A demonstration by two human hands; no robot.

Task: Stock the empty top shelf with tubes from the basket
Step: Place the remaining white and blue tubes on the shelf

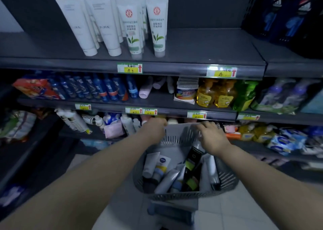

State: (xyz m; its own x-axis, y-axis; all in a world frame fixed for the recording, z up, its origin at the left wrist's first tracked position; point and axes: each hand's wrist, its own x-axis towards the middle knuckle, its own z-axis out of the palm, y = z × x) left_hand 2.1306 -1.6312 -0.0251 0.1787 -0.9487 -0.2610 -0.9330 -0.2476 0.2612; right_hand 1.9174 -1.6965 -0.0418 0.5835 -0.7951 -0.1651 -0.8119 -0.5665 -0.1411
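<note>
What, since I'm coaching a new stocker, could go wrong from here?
The white upright tubes stand on their caps, leaning, on the dark top shelf; a nudge while adding more could topple them. The left hand and right hand both pinch what looks like a pale grey tube, leaving the grey slotted plastic basket unsteadied.

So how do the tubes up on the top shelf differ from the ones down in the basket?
The shelf tubes stand on their caps in rows; the basket tubes lie jumbled, overlapping. The shelf tubes are all white, some with a green leaf print; the basket tubes include black ones with green labels. Both are capped squeeze tubes.
</note>
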